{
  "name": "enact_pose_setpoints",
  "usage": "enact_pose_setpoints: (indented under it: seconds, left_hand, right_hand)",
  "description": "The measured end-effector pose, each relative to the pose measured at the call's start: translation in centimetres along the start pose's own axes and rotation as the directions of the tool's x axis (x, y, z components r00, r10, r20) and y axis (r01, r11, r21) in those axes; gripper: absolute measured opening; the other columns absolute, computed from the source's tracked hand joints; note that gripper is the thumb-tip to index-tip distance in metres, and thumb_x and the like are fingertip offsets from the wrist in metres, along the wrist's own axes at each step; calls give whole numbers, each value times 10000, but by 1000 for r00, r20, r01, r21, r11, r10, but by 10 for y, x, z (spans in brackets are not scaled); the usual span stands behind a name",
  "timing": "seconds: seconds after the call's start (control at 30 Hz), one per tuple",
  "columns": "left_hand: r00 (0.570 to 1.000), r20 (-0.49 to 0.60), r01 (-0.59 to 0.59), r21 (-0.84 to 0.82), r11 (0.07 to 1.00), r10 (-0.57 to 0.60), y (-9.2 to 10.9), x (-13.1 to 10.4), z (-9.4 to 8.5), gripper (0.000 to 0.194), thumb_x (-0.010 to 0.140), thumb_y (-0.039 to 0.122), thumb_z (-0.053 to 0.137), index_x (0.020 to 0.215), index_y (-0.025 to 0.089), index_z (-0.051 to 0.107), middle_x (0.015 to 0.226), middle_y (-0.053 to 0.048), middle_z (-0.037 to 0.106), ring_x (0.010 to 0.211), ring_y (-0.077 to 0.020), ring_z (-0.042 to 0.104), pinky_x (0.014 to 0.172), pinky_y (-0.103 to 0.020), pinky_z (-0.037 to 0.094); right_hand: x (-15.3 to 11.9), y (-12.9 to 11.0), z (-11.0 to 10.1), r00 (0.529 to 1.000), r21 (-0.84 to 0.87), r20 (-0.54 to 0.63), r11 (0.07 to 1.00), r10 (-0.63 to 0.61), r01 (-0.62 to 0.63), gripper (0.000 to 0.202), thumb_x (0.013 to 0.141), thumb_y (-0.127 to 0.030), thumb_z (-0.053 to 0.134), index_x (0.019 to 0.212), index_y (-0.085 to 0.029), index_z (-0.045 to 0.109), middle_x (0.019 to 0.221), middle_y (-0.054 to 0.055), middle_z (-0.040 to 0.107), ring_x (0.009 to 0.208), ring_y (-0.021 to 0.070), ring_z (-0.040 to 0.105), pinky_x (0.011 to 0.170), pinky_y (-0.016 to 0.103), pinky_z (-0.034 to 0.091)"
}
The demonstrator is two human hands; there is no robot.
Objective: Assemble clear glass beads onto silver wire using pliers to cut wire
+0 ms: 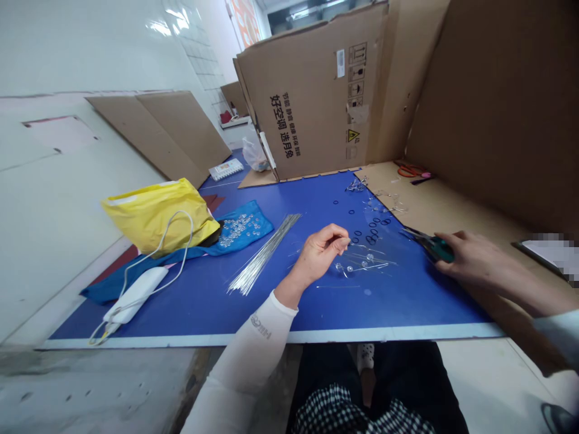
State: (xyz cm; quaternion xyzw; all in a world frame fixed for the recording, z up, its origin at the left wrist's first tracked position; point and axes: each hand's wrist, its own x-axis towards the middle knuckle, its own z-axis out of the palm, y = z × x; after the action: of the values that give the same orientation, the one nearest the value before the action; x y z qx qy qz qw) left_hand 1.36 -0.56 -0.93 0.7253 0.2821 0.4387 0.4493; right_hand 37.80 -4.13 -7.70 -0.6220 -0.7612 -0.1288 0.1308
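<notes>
My left hand (322, 252) is over the middle of the blue table (289, 313), thumb and fingertips pinched together. What they hold is hidden or too small to name. Just to its right lie several clear beads (350, 269) with thin wires, and behind those several small black rings (373, 232). At the right edge of the blue surface, my right hand (468, 256) is wrapped round the dark green handles of pliers (425, 242), their jaws pointing left. A bundle of straight silvery wires (265, 253) lies left of my left hand.
Clear beads (242, 229) lie on a blue cloth (262, 218) beside a yellow bag (158, 211). A white power strip (136, 295) with its cable is at front left. Cardboard (316, 108) walls the back and right. Orange-handled scissors (411, 171) lie at back right.
</notes>
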Motion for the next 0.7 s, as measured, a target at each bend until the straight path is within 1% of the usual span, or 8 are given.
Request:
enact_pose_setpoints:
  seconds: [0.07,0.13,0.17,0.27,0.33,0.4,0.5,0.7]
  left_hand:
    - [1000,9,-4,29,1000,4,2,-1,0,209,917,391,619,798,219,625,728,9,587,654,-115,515,705,-270,419]
    - [1000,20,-9,47,999,8,4,-1,0,202,920,376,614,795,218,628,729,8,593,639,-112,511,687,-265,414]
    - [1000,30,-11,53,999,9,5,-2,1,196,921,368,612,795,218,629,726,9,593,633,-111,509,680,-263,413]
    - [998,70,-4,57,998,0,8,-2,2,178,920,349,613,802,217,633,716,11,587,632,-110,511,672,-259,415]
    - [995,94,14,45,999,-18,9,-2,2,175,910,345,620,797,214,635,715,10,585,634,-111,510,668,-257,417]
    - [992,121,41,29,999,-45,9,-1,2,172,895,341,629,785,208,636,709,9,577,630,-111,504,664,-256,420]
    - [981,173,89,-8,996,-86,9,0,0,166,873,338,647,777,203,638,703,8,566,628,-111,496,658,-257,420]
    - [956,263,157,-84,984,-130,10,0,-3,157,868,309,651,760,195,643,691,-1,566,632,-116,486,656,-267,408]
  right_hand:
    - [-1,-12,-12,999,78,20,996,47,-49,392,915,-387,551,1189,-140,683,865,186,714,719,264,692,592,336,486]
    - [-3,-29,-28,993,171,6,979,114,-114,378,916,-361,555,1208,-140,647,942,183,719,817,286,702,668,360,521]
    - [-5,-39,-37,994,212,18,971,110,-112,394,921,-395,567,1228,-155,629,994,173,715,855,286,700,708,372,531]
    - [-9,-69,-66,1000,326,15,945,-7,2,450,949,-500,549,1293,-212,577,1152,139,702,926,261,698,784,383,544]
    - [-9,-84,-83,991,317,-40,939,-125,132,452,967,-504,514,1308,-214,574,1160,130,710,971,269,694,820,408,550]
    - [-7,-93,-95,976,287,-69,933,-207,218,447,972,-497,502,1282,-193,607,1078,131,723,921,274,697,780,424,561]
    - [-4,-96,-105,946,221,-121,921,-300,320,422,975,-481,499,1229,-179,650,968,124,724,832,271,696,709,428,564]
    - [-3,-93,-112,897,140,-142,888,-419,437,403,974,-471,510,1225,-187,646,946,106,727,776,257,698,650,416,563]
